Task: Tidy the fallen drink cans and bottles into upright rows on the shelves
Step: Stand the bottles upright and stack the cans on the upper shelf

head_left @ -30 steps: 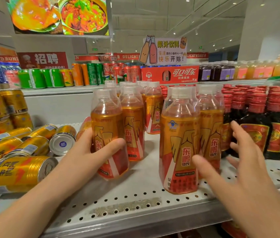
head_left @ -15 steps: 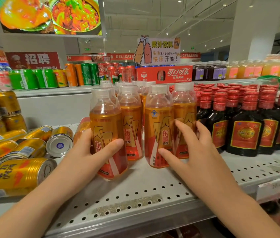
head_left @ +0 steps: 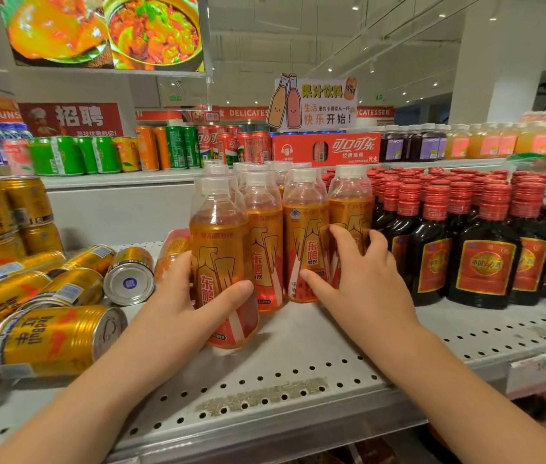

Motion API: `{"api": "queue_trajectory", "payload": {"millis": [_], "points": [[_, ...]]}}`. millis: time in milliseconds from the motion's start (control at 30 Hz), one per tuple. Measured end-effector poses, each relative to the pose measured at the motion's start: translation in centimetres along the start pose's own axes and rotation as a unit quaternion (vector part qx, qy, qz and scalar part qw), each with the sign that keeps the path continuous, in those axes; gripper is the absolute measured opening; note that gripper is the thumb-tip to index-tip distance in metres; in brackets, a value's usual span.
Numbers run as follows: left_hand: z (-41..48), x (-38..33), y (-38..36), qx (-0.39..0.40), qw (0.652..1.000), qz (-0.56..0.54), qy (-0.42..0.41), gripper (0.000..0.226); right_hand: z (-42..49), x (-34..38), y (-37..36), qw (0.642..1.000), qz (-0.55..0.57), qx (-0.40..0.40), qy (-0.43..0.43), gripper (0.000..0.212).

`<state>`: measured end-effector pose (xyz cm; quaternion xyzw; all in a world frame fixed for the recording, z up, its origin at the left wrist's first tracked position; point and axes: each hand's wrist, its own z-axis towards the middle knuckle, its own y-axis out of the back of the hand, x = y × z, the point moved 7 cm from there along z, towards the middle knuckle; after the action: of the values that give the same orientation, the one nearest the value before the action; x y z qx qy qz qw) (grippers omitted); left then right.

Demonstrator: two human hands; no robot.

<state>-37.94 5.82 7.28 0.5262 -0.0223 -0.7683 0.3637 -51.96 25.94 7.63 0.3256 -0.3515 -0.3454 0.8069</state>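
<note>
Several orange drink bottles with white caps stand upright on the perforated grey shelf point(head_left: 298, 373). My left hand point(head_left: 178, 306) grips the front orange bottle point(head_left: 221, 256) near its base, thumb across the label. My right hand point(head_left: 362, 279) wraps its thumb and fingers round two orange bottles point(head_left: 305, 242) in the row behind, beside the dark bottles. One more orange bottle point(head_left: 173, 249) lies on its side behind my left hand. Gold cans point(head_left: 51, 339) lie fallen on the shelf's left.
Dark bottles with red caps point(head_left: 485, 249) stand in tight rows on the right. Upright gold cans point(head_left: 7, 209) are stacked at far left. An upper shelf holds green, orange and red cans point(head_left: 178, 149) and a red carton point(head_left: 328, 149). The shelf's front edge carries a price tag point(head_left: 539, 370).
My right hand moved left and forward, pushing the front right bottle back into the row, and now holds two bottles there. My left hand has kept its grip on the front bottle.
</note>
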Motion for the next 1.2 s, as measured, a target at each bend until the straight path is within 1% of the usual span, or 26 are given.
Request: {"api": "queue_trajectory", "payload": {"millis": [133, 167, 200, 267, 300, 333, 400, 467, 533, 633, 767, 833, 900, 1033, 1100, 1200], "points": [[-0.5, -0.3, 0.4, -0.023, 0.999, 0.023, 0.006, 0.052, -0.5, 0.4, 0.4, 0.999, -0.018, 0.027, 0.002, 0.082], [-0.7, -0.4, 0.5, -0.034, 0.999, 0.030, 0.007, 0.050, -1.0, 0.7, 0.8, 1.000, -0.018, 0.019, 0.015, 0.083], [-0.8, -0.5, 0.7, -0.044, 0.998, 0.038, 0.007, 0.049, -1.5, 1.1, 1.3, 0.999, -0.012, -0.004, 0.037, 0.081], [-1.0, -0.6, 1.1, -0.067, 0.996, 0.058, 0.006, 0.049, -2.6, 2.4, 2.5, 0.994, 0.026, -0.059, 0.090, 0.073], [-1.0, -0.6, 1.3, -0.078, 0.994, 0.070, 0.007, 0.051, -2.9, 3.1, 2.7, 0.991, 0.052, -0.067, 0.108, 0.068], [-1.1, -0.5, 1.5, -0.090, 0.993, 0.080, 0.010, 0.054, -2.9, 3.8, 2.5, 0.989, 0.073, -0.058, 0.117, 0.064], [-1.2, -0.3, 2.0, -0.114, 0.989, 0.094, 0.019, 0.058, -2.5, 4.8, 1.3, 0.988, 0.103, -0.013, 0.114, 0.063], [-1.3, -0.2, 2.4, -0.127, 0.987, 0.099, 0.027, 0.053, -1.6, 5.4, 0.0, 0.985, 0.136, 0.030, 0.101, 0.067], [-1.5, -0.1, 2.5, -0.130, 0.987, 0.094, 0.031, 0.051, -0.8, 5.9, -0.8, 0.982, 0.160, 0.047, 0.090, 0.068], [-1.6, -0.1, 2.5, -0.130, 0.986, 0.094, 0.035, 0.055, -0.1, 6.3, -1.6, 0.980, 0.183, 0.049, 0.066, 0.071], [-1.5, 0.3, 2.6, -0.134, 0.985, 0.104, 0.043, 0.056, 0.4, 6.5, -2.1, 0.981, 0.183, 0.044, 0.047, 0.084], [-1.4, 0.5, 2.6, -0.134, 0.984, 0.109, 0.045, 0.057, 0.7, 6.6, -2.1, 0.981, 0.185, 0.043, 0.038, 0.086], [-1.3, 0.5, 2.6, -0.131, 0.984, 0.111, 0.049, 0.057, 0.9, 6.8, -2.0, 0.986, 0.160, 0.039, 0.037, 0.083], [-1.3, 0.5, 2.6, -0.124, 0.985, 0.114, 0.047, 0.053, 1.0, 7.2, -1.0, 0.992, 0.112, -0.006, 0.051, 0.071], [-1.4, 0.4, 2.5, -0.121, 0.985, 0.111, 0.045, 0.053, 0.8, 7.5, -1.0, 0.991, 0.115, -0.016, 0.064, 0.067], [-1.3, 0.5, 2.4, -0.111, 0.988, 0.103, 0.039, 0.056, 0.5, 7.8, -1.3, 0.987, 0.142, -0.027, 0.072, 0.067]]}}
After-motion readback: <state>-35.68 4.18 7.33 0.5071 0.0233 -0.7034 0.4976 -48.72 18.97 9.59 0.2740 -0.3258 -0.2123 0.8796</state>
